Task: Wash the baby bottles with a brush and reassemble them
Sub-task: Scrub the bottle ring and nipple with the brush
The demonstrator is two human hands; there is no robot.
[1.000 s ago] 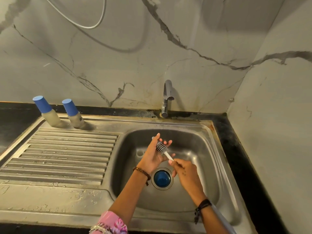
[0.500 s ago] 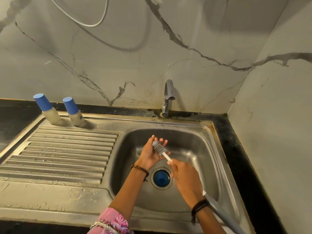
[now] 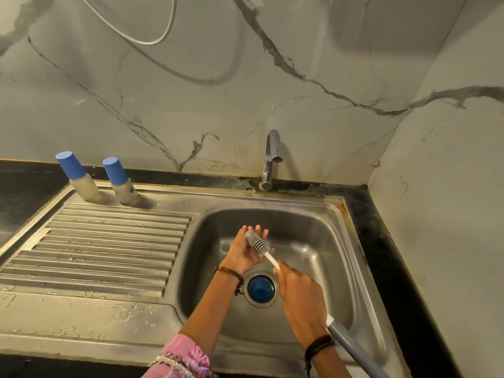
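Over the sink basin (image 3: 321,241) my right hand (image 3: 300,298) grips the white-and-grey handle of a bottle brush (image 3: 257,244). Its grey bristle head lies in the palm of my left hand (image 3: 244,253), whose fingers curl loosely around it. Two baby bottles with blue caps stand upright at the back left of the drainboard, one bottle (image 3: 79,177) further left, the other bottle (image 3: 120,181) beside it. A blue round piece (image 3: 260,287) sits in the drain opening.
A steel tap (image 3: 271,159) rises behind the basin, with no water seen running. The ribbed drainboard (image 3: 103,246) lies to the left, wet near the front. A marble wall closes the right side, and a black counter (image 3: 387,257) borders the sink.
The brush head has shifted along my left palm and the grey handle end now sticks out further behind my right wrist. Both hands stay over the drain.
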